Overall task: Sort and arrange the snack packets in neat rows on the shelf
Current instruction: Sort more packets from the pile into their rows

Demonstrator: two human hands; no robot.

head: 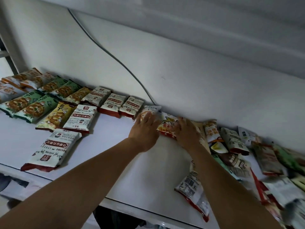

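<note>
White shelf (115,162), front edge to rear wall. Front left: a lone white-and-red packet (52,151). Front right: a barcode-side-up packet (193,187) beside a loose heap of mixed packets (247,162). Left: rows of green packets (33,106), then a rear row of white-and-red packets (113,103). Rear centre: left hand (145,129), fingers spread flat, on a white packet (151,109) at the wall (198,80); right hand (186,131) on the adjacent yellow packet (166,128), finger curl indiscernible. Grey cable (105,50) descends the wall
</note>
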